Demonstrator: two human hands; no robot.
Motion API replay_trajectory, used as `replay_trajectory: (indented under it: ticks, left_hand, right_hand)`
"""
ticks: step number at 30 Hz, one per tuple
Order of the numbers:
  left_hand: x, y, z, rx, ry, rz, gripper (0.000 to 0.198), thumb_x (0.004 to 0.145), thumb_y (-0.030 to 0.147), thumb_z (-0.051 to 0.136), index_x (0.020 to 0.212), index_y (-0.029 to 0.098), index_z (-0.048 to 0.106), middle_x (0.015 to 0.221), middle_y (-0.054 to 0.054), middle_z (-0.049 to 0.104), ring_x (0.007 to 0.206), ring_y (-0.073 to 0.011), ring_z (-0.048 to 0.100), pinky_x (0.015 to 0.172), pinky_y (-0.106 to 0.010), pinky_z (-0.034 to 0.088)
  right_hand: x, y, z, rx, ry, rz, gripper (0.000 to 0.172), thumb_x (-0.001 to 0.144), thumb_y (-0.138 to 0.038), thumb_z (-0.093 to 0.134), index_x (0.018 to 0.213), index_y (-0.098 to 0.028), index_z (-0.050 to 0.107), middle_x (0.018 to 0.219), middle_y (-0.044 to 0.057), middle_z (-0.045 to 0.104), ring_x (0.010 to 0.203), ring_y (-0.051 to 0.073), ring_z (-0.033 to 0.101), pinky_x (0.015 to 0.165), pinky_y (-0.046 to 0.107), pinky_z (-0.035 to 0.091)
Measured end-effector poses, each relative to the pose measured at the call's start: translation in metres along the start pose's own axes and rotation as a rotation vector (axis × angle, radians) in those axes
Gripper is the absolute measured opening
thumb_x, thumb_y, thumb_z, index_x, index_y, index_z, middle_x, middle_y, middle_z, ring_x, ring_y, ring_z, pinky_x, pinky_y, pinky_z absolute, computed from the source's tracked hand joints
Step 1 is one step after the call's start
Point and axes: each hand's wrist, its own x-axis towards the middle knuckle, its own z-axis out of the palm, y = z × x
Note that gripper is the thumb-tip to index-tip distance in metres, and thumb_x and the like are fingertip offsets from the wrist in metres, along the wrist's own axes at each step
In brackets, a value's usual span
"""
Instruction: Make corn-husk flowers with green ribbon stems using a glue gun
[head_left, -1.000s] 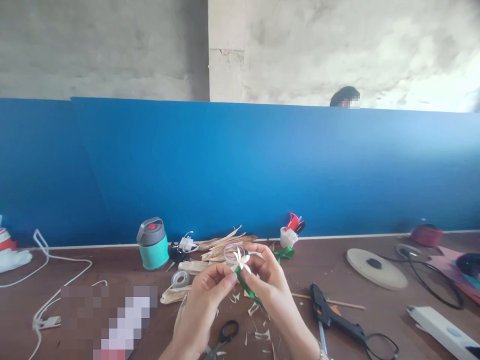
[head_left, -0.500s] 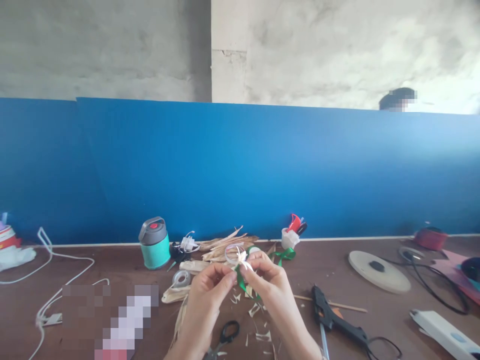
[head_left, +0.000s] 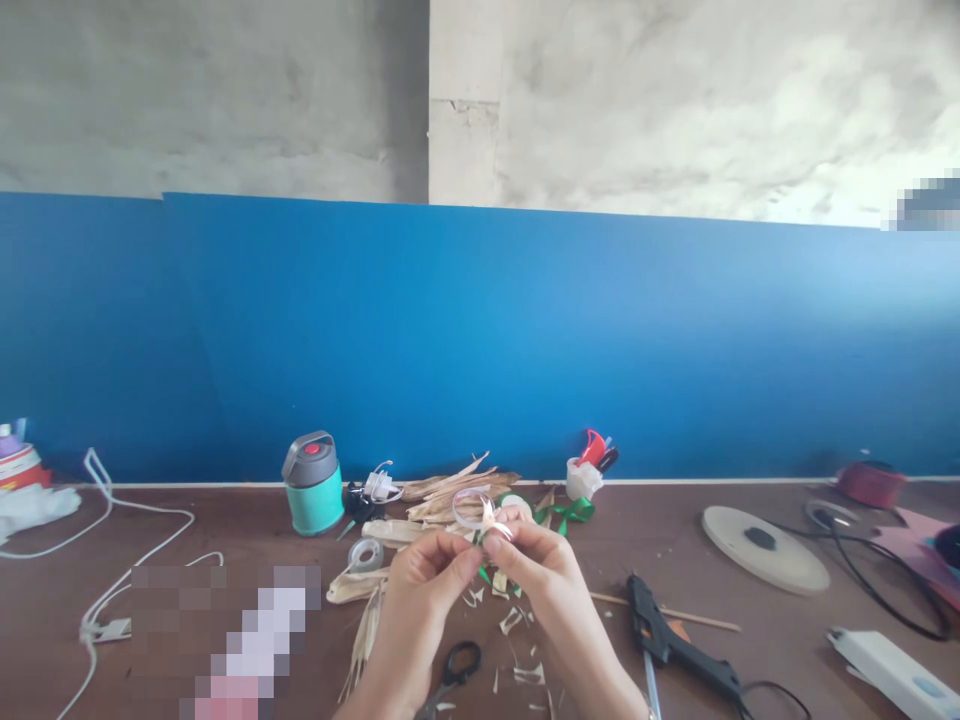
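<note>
Before brown table's (head_left: 251, 532) far edge, pinching white papery-petalled flower (head_left: 491, 522) with left hand (head_left: 429, 588), right hand (head_left: 541, 572); now less splayed, seemingly mid-shaping.

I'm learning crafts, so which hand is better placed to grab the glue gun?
Probably the right hand: the glue gun lies to its right, farther from the left hand. The right fingers seem busy with the small white piece, though.

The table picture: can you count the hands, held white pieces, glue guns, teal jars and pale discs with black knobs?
Left hand and right hand: 2
Held white piece: 1
Glue gun: 1
Teal jar: 1
Pale disc with black knob: 1
Total: 6
</note>
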Motion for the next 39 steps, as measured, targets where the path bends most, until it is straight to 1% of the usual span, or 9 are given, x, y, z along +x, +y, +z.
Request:
replay_trajectory:
  ticks: [5, 11, 14, 18, 22, 28, 31, 34, 39]
  left_hand:
    - [-0.002, 0.006, 0.001, -0.121, -0.074, -0.074, 0.028, 0.061, 0.035, 0.078, 0.055, 0.015, 0.060, 0.051, 0.004, 0.051, 0.053, -0.0090, 0.038, 0.054, -0.022, 0.028]
    - [-0.001, 0.003, -0.003, -0.179, -0.143, -0.134, 0.027, 0.063, 0.034, 0.078, 0.056, 0.015, 0.060, 0.053, 0.004, 0.051, 0.056, -0.0091, 0.037, 0.055, -0.022, 0.028]
    - [-0.001, 0.002, -0.003, -0.198, -0.154, -0.148, 0.028, 0.062, 0.034, 0.079, 0.056, 0.015, 0.060, 0.053, 0.004, 0.050, 0.056, -0.0088, 0.036, 0.055, -0.022, 0.028]
    - [-0.002, 0.005, -0.001, -0.207, -0.141, -0.154, 0.027, 0.061, 0.033, 0.079, 0.054, 0.014, 0.060, 0.052, 0.003, 0.051, 0.055, -0.0086, 0.036, 0.055, -0.022, 0.027]
    - [-0.005, 0.008, 0.002, -0.225, -0.145, -0.163, 0.028, 0.060, 0.032, 0.080, 0.052, 0.015, 0.060, 0.049, 0.004, 0.049, 0.053, -0.0083, 0.035, 0.054, -0.021, 0.027]
    - [-0.002, 0.004, -0.001, -0.250, -0.187, -0.196, 0.028, 0.061, 0.031, 0.080, 0.051, 0.014, 0.059, 0.050, 0.003, 0.051, 0.052, -0.0079, 0.036, 0.053, -0.021, 0.026]
    - [0.001, -0.002, -0.004, -0.271, -0.246, -0.235, 0.026, 0.061, 0.029, 0.080, 0.053, 0.015, 0.060, 0.050, 0.003, 0.052, 0.053, -0.0082, 0.037, 0.054, -0.021, 0.027]
    - [0.003, -0.006, -0.007, -0.274, -0.292, -0.245, 0.027, 0.062, 0.029, 0.079, 0.052, 0.015, 0.059, 0.050, 0.003, 0.052, 0.053, -0.0086, 0.038, 0.054, -0.021, 0.028]
    - [0.002, -0.004, -0.006, -0.231, -0.281, -0.231, 0.029, 0.061, 0.033, 0.079, 0.054, 0.015, 0.058, 0.053, 0.002, 0.053, 0.054, -0.0087, 0.038, 0.055, -0.021, 0.029]
  right_hand:
    - [0.001, 0.004, -0.003, 0.127, -0.094, 0.053, 0.023, 0.068, -0.035, 0.075, 0.062, -0.016, 0.065, 0.082, 0.000, 0.043, 0.064, 0.010, 0.040, 0.055, 0.021, 0.034]
    - [0.002, 0.008, -0.007, 0.158, -0.141, 0.051, 0.021, 0.068, -0.034, 0.075, 0.063, -0.016, 0.065, 0.084, 0.000, 0.042, 0.061, 0.009, 0.039, 0.053, 0.022, 0.034]
    - [0.003, 0.007, -0.007, 0.136, -0.142, 0.024, 0.023, 0.068, -0.036, 0.075, 0.062, -0.016, 0.065, 0.084, 0.001, 0.043, 0.061, 0.010, 0.039, 0.052, 0.022, 0.034]
    - [0.003, 0.007, -0.006, 0.120, -0.124, 0.010, 0.024, 0.067, -0.037, 0.074, 0.061, -0.016, 0.065, 0.085, 0.001, 0.043, 0.063, 0.011, 0.041, 0.053, 0.022, 0.035]
    - [0.003, 0.007, -0.005, 0.130, -0.116, 0.000, 0.024, 0.066, -0.035, 0.076, 0.059, -0.016, 0.064, 0.083, 0.001, 0.043, 0.064, 0.011, 0.041, 0.054, 0.022, 0.035]
    - [0.003, 0.010, -0.004, 0.164, -0.122, 0.011, 0.022, 0.065, -0.032, 0.076, 0.058, -0.016, 0.063, 0.081, 0.001, 0.044, 0.065, 0.011, 0.043, 0.054, 0.022, 0.036]
    - [0.005, 0.015, -0.005, 0.188, -0.114, 0.009, 0.023, 0.063, -0.032, 0.077, 0.057, -0.017, 0.062, 0.080, 0.001, 0.045, 0.064, 0.012, 0.044, 0.052, 0.022, 0.036]
    - [0.006, 0.019, -0.006, 0.183, -0.117, -0.015, 0.023, 0.061, -0.032, 0.077, 0.055, -0.016, 0.062, 0.079, 0.001, 0.045, 0.065, 0.012, 0.044, 0.051, 0.022, 0.036]
    - [0.005, 0.014, -0.007, 0.158, -0.116, -0.003, 0.024, 0.062, -0.032, 0.076, 0.056, -0.016, 0.060, 0.080, 0.001, 0.045, 0.060, 0.010, 0.042, 0.049, 0.021, 0.035]
